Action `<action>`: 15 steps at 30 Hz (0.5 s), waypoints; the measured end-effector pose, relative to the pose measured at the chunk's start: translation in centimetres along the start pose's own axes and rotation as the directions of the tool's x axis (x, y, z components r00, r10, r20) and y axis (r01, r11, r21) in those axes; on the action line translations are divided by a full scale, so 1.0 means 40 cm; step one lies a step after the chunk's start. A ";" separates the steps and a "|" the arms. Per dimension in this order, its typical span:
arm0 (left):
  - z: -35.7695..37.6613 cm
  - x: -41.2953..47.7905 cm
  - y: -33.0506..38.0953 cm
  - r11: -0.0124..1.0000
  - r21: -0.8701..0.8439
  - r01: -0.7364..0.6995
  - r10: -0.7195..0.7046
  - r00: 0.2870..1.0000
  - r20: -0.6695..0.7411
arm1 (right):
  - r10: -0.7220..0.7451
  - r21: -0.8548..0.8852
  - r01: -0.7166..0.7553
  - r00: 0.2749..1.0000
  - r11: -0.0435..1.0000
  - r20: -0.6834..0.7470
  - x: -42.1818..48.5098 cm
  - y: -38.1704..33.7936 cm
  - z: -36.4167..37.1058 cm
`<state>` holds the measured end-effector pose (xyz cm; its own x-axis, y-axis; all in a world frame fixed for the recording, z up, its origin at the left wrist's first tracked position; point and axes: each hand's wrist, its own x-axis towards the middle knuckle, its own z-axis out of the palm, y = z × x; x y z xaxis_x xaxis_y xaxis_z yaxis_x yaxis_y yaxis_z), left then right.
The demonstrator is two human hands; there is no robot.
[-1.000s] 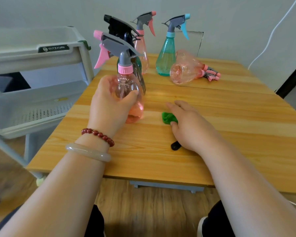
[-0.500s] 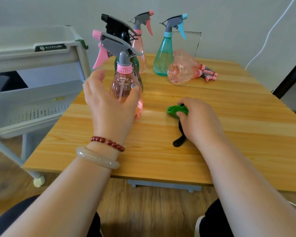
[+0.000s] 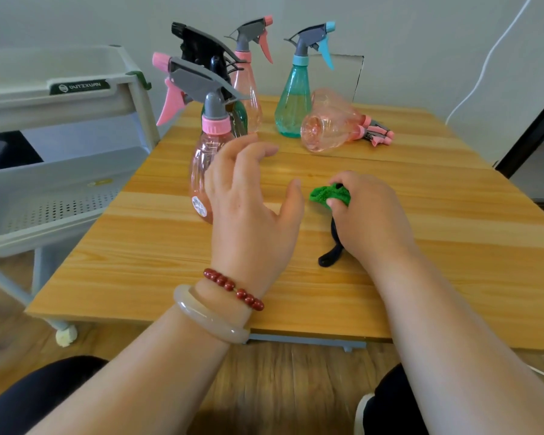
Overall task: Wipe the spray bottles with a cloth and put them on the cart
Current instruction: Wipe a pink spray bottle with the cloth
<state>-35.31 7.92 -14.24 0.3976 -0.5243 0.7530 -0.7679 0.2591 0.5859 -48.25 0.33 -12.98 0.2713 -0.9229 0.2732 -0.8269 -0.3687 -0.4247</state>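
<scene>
Five or more spray bottles wait on the wooden table (image 3: 421, 246), none yet on the grey cart (image 3: 60, 171) standing just beside its left edge. The left hand (image 3: 248, 208), which cupped the nearest pink bottle (image 3: 203, 171) half a second ago, has let go and drifted right; it now hovers open, fingers spread, holding nothing. The right hand (image 3: 371, 215) has gathered the green cloth (image 3: 327, 194) off the tabletop and grips it bunched in curled fingers, a black strip trailing from under the palm.

The release suggests the wipe has not begun: the person appears to be readying the cloth, perhaps with both hands, before taking the bottle up again.

That pink bottle stands upright near the table's left edge, long axis vertical, its pink-tipped nozzle and trigger pointing left toward the cart. Behind it stand a black-headed bottle (image 3: 201, 48), a second pink bottle (image 3: 248, 89) and a teal bottle (image 3: 292, 102). A clear pink bottle (image 3: 327, 127) lies on its side farther back, base toward the camera, sprayer end pointing away to the right.
</scene>
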 end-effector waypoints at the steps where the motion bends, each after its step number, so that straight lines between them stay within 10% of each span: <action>1: 0.002 0.001 0.006 1.000 0.001 0.010 -0.010 0.999 0.040 | -0.003 0.007 0.003 1.000 1.000 -0.021 0.001 0.003 -0.004; 15: 0.102 0.127 0.037 0.962 0.245 0.124 -0.232 0.844 0.484 | -0.021 0.021 0.022 1.000 1.000 -0.003 0.050 0.114 -0.072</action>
<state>-36.47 2.34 -10.79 0.2703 -0.8953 0.3541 -0.8122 -0.0146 0.5832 -52.90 -2.87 -11.91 0.2874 -0.9144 0.2851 -0.8103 -0.3908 -0.4367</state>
